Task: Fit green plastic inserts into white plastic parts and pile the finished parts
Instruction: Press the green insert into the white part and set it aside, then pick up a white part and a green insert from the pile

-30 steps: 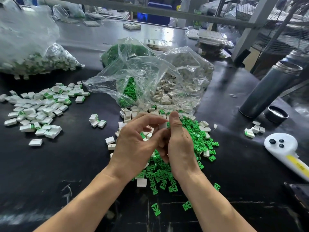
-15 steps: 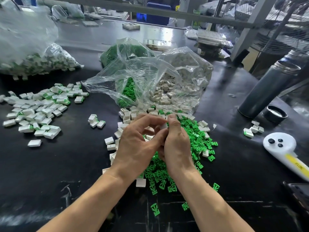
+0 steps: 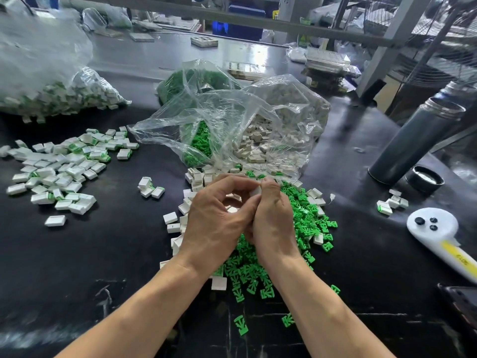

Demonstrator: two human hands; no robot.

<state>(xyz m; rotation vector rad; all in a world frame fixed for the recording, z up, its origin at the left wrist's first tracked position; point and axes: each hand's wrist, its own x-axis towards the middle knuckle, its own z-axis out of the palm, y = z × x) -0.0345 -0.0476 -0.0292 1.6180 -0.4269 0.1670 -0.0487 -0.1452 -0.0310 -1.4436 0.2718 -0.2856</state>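
From where I watch, the far left holds a big clear bag of finished parts (image 3: 59, 96), and in front of it the loose pile of finished parts (image 3: 59, 171) spreads over the black table (image 3: 90, 254), white shells with green showing at their ends. A small cluster of four finished pieces (image 3: 150, 187) lies apart, between that pile and the hands.

My left hand (image 3: 215, 223) sits in the middle of the view, fingers curled, thumb and forefinger arched toward the right hand. It meets the right hand (image 3: 273, 228) at the fingertips, and between them is a white part (image 3: 255, 190) — pinched from both sides, held just above the heap. I cannot tell whether a green insert is already in it; the fingers cover most of it.

Below and to the left of the left hand lie the loose white parts (image 3: 180, 218); under and to the right of the right hand spreads the heap of green inserts (image 3: 307, 218), with a few strays (image 3: 241, 322) nearer me. Behind the hands an open clear bag (image 3: 232, 120) spills both white shells and green pieces onto the table.

Further right stands a grey flask (image 3: 418, 138) with its black cap (image 3: 424, 180) beside it, a small group of parts (image 3: 392, 202) — and a white handheld controller (image 3: 438, 233) near the edge.
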